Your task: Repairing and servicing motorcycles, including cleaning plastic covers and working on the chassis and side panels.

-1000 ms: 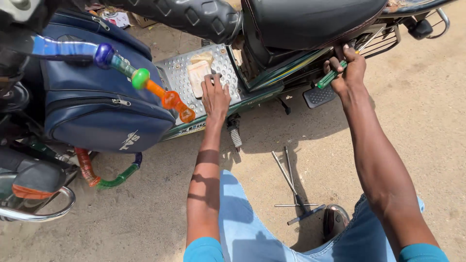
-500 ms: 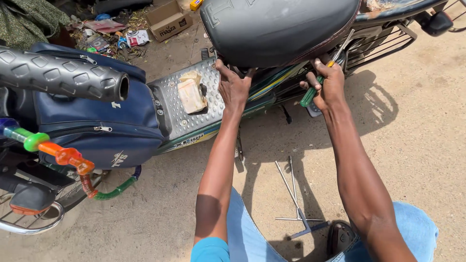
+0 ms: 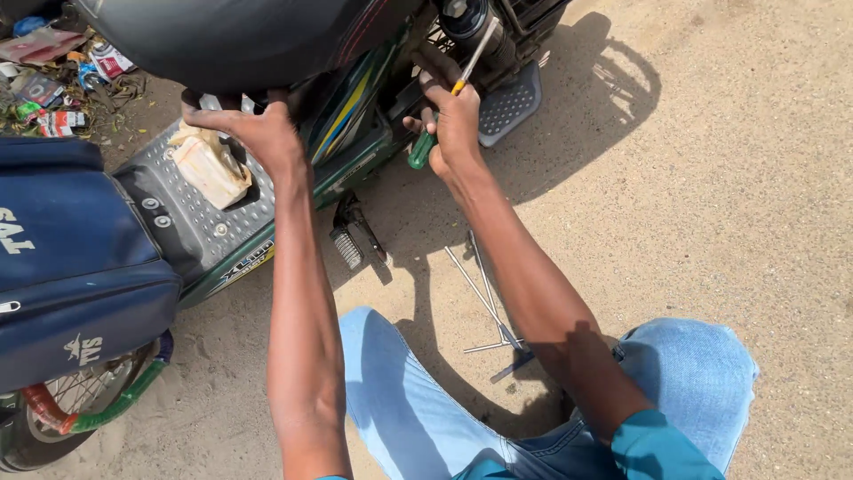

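My right hand (image 3: pixel 455 120) grips a green-handled screwdriver (image 3: pixel 442 116) whose metal shaft points up into the side of the scooter under the black seat (image 3: pixel 240 36). My left hand (image 3: pixel 249 129) presses against the front lower edge of the seat, above the grey studded footboard (image 3: pixel 200 218). A dirty cream-coloured block (image 3: pixel 209 169) lies on the footboard just left of that hand. I crouch beside the scooter in blue jeans.
A dark blue bag (image 3: pixel 71 267) hangs at the left over the front wheel (image 3: pixel 62 409). A foot peg (image 3: pixel 355 236) and a grey foot pad (image 3: pixel 508 102) stick out toward me. Thin metal rods (image 3: pixel 484 298) lie on the sandy ground. Litter (image 3: pixel 53 71) at top left.
My view has moved in closer and to the right along the scooter. My left hand shifted from the footboard up to the seat's edge. My right hand raised the screwdriver toward the scooter's side.
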